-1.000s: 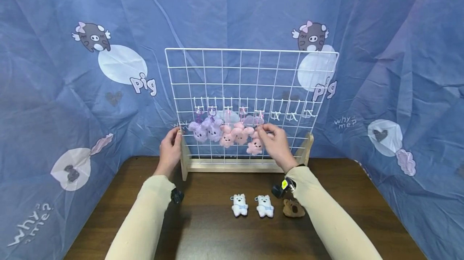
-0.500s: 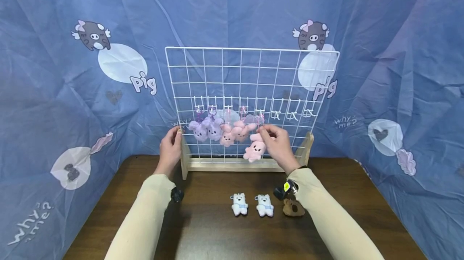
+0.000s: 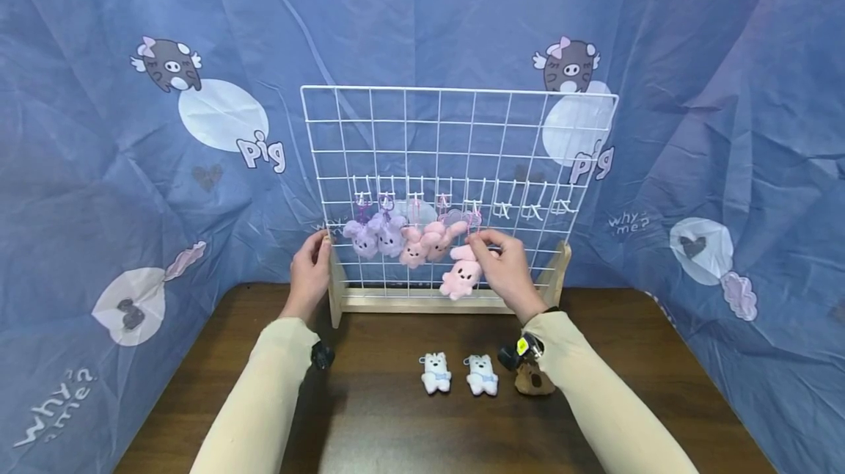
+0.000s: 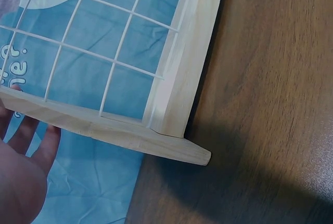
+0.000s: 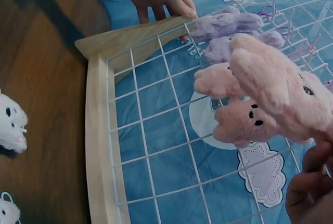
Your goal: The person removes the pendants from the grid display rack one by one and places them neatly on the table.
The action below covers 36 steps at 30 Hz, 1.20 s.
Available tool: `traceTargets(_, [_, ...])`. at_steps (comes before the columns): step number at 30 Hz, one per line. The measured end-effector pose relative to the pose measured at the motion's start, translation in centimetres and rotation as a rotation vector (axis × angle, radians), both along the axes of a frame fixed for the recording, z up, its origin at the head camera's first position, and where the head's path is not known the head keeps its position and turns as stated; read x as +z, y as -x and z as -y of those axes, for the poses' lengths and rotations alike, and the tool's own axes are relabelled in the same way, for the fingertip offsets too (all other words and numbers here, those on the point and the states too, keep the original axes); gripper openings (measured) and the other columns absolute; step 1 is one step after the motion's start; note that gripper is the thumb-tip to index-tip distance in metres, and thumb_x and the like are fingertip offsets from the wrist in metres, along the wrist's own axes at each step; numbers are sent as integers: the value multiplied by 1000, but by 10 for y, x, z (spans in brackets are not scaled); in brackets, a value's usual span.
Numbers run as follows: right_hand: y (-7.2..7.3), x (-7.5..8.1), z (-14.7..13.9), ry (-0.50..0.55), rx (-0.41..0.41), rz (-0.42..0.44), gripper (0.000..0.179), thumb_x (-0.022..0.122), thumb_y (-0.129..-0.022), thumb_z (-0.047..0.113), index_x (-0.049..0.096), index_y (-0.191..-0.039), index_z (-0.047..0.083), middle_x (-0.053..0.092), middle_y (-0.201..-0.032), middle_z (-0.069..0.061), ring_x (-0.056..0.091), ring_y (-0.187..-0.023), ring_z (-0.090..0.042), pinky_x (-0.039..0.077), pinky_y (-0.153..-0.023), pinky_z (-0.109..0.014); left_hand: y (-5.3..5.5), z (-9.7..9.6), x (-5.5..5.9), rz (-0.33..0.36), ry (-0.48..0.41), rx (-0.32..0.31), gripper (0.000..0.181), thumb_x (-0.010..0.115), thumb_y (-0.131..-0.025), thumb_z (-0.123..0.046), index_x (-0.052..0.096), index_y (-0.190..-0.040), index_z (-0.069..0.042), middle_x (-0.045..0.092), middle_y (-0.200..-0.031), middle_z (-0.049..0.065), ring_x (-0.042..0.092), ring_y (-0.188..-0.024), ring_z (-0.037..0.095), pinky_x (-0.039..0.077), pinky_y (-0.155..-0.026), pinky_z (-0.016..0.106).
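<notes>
In the head view my right hand (image 3: 505, 265) pinches a pink plush keychain (image 3: 461, 279) near the top, and it hangs tilted. Its pink strap (image 3: 474, 221) runs up to a hook on the white wire grid rack (image 3: 422, 122). The right wrist view shows the same plush (image 5: 281, 78) close up beside my fingers. My left hand (image 3: 310, 272) grips the rack's left wooden upright, its fingers behind the wood (image 4: 78, 122) in the left wrist view. Two more pink plush keychains (image 3: 414, 248) and two purple ones (image 3: 388, 235) hang to the left.
Several white hooks (image 3: 531, 211) project from the grid at the right. Two white bear plush keychains (image 3: 436, 373) and a brown plush (image 3: 533, 380), partly hidden by the right wrist camera, lie on the dark wooden table (image 3: 389, 430). A blue printed cloth (image 3: 422, 19) hangs behind.
The pink plush in my right hand has come down and tilted, its feet swinging left. The neighbouring pink plushes have shifted slightly. My left hand stays on the upright.
</notes>
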State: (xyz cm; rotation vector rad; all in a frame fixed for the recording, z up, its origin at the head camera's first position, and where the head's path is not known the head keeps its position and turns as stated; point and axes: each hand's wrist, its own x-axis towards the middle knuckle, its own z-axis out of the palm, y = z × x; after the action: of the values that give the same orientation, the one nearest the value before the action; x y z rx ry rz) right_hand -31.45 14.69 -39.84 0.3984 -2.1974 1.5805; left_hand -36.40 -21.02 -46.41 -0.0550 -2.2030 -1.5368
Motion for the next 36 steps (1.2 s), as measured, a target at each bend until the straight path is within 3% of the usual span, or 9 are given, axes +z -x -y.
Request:
traceTargets(3, [-1,1,2,12,-11,-3,21,67,-104,17,79,-105,-1,76,-107,-18,60,-81,-11,45,-63,-19,0,0,0,1,-2,-1,39,49,-113,-27,60,-143,-5,69,-132,17,60,-115,26,46,-99,39])
traceTargets(7, [-2,3,5,14,-18,-21,20,65,-104,9,77,-103,-8,74,-101,-24,56,-72,-8,42,-61,-17,1,0,-1,-2,-1,0,38,49,-113,-26,60,-143,-4,69,-132,18,61,-117,28,46,-100,41])
traceTargets(15, [-30,31,17,18,32,-40,18,63,-102,1,74,-99,-13,71,-89,-22,56,-67,-5,44,-59,-17,-1,0,1,-4,1,1,37,49,-113,-24,60,-142,-4,69,-132,19,61,-117,29,46,-100,41])
traceTargets(23, [-7,10,13,28,37,-18,20,64,-104,7,76,-101,-9,70,-90,-19,54,-65,-5,42,-56,-17,-1,0,1,-4,-6,-4,38,50,-113,-25,60,-142,-4,69,-131,18,61,-114,27,45,-98,39])
traceTargets(29, [-8,7,15,35,73,-45,19,67,-104,12,77,-99,-4,72,-89,-16,58,-68,-5,47,-60,-18,0,1,1,1,-8,-3,38,50,-113,-26,60,-142,-4,68,-131,19,60,-113,27,45,-98,40])
traceTargets(36, [-12,1,23,-27,89,-24,18,68,-103,18,80,-102,5,73,-89,-6,58,-69,-10,47,-60,-23,0,0,0,-4,2,6,38,50,-113,-26,60,-143,-4,68,-132,20,60,-114,28,46,-100,41])
